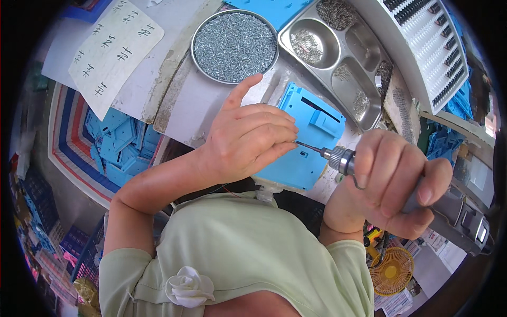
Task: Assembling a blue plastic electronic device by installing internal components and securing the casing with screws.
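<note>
A light-blue plastic panel (288, 168) with slots and a raised block lies on the table in front of me. Over its left part is my left hand (253, 134), little finger stuck out and the other fingers bent together at the bit's tip. Whatever those fingertips pinch is hidden, as is the thumb. My right hand (396, 182) is wrapped round a grey electric screwdriver (451, 219), held tilted from the right. Its thin bit reaches down to the panel beside my left fingertips.
A round metal tray (196, 57) full of small screws stands beyond my left hand. Right of it sits a steel compartment tray (338, 59) with small metal parts. A white rack (422, 47) holds rows of black pieces. A striped bag (66, 142) contains blue parts; a yellow basket (391, 271) is lower right.
</note>
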Demonstrator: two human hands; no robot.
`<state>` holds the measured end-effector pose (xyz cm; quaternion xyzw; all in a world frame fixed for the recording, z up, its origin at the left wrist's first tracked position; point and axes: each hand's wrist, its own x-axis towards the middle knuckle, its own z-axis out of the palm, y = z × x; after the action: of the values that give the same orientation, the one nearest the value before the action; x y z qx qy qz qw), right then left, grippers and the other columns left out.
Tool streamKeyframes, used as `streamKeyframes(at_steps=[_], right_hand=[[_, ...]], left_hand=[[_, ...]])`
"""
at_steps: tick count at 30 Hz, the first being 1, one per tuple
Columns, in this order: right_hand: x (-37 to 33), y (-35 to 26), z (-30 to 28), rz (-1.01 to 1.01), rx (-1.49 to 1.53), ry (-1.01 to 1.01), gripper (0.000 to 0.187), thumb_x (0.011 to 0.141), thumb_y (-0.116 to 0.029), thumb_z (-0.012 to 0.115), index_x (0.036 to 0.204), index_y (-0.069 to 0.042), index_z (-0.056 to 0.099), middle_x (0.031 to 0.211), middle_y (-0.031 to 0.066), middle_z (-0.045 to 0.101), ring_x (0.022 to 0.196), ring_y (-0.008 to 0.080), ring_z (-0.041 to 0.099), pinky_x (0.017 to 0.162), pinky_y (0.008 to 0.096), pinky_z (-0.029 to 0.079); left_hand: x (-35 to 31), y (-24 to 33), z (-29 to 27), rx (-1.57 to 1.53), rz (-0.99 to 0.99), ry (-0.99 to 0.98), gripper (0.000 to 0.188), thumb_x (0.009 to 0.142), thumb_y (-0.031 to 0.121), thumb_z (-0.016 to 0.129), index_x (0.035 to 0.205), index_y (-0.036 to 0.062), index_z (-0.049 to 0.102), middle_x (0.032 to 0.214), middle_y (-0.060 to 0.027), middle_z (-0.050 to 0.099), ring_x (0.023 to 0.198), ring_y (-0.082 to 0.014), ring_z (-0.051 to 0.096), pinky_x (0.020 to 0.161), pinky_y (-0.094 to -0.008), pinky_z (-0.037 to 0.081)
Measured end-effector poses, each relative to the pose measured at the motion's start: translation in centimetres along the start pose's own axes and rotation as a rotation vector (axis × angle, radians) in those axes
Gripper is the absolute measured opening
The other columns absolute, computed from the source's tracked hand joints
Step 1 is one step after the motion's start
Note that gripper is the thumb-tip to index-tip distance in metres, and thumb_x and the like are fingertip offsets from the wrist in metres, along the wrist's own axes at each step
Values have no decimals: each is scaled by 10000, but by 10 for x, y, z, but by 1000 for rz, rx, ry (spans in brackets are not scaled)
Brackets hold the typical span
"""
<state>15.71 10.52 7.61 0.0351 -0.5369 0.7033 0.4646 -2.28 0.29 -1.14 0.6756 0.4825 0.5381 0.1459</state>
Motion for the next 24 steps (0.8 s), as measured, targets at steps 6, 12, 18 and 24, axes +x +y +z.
streamKeyframes(at_steps=[6, 12, 18, 24], right_hand=[[-5, 38, -4, -134, 189, -23, 227, 996, -335, 667, 1111, -168, 566, 680, -79, 582, 576, 54, 518, 571, 240, 430], [24, 12, -31, 55, -325, -65, 163, 1033, -269, 553, 1126, -135, 558, 643, -46, 482, 561, 108, 437, 618, 334, 417], [23, 60, -44, 83, -313, 102, 149, 1028, -218, 537, 1121, -101, 545, 634, -17, 425, 563, 133, 412, 633, 368, 417], [32, 68, -41, 63, -347, -11, 102, 1024, -180, 547, 1032, -88, 505, 624, -7, 425, 553, 130, 411, 599, 366, 412]], left_hand=[[-4, -6, -6, 69, -1, -58, 221, 791, 112, 844, 950, 99, 692, 953, -37, 759, 959, -222, 740, 1186, -609, 287], [34, -53, -47, 504, -134, -88, 183, 835, 207, 790, 984, 115, 736, 1086, 2, 689, 1123, -226, 618, 1158, -593, 290], [21, -80, -56, 676, -189, -95, 113, 858, 174, 749, 958, 122, 741, 1058, 6, 643, 1125, -228, 566, 1080, -560, 331], [23, -83, -46, 641, -167, -30, 85, 849, 150, 735, 809, 105, 676, 902, -8, 635, 968, -231, 590, 962, -505, 380]])
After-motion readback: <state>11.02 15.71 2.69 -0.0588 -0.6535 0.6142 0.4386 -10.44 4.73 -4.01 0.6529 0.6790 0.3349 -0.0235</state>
